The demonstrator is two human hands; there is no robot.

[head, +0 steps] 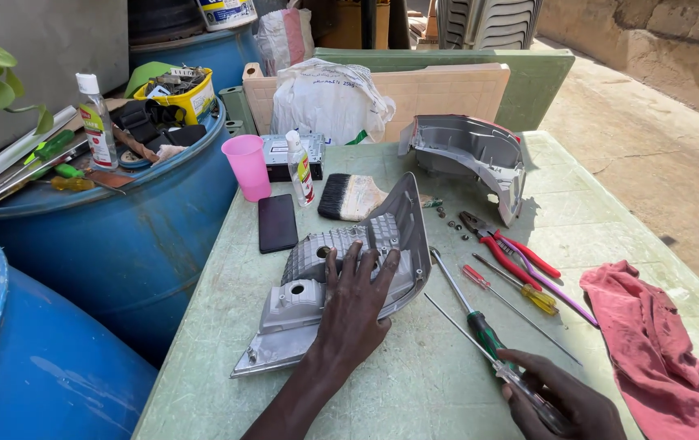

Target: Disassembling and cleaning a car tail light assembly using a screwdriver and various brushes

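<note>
Grey ribbed plastic lamp housing (341, 281) lying flat mid green table (203, 350), left hand (353, 305) fingers spread, pressed on top, right hand (561, 399) closed around clear-handled screwdriver (488, 350), green-handled screwdriver (472, 314) just beside, red pliers (508, 248) beyond.

The right hand (565, 403) is cut off by the bottom edge and covers the handle of a long screwdriver (480, 346), the left hand (355, 305) hides part of the grey housing (317, 293), and the small screws (451, 220) are too tiny to tell apart.
</note>
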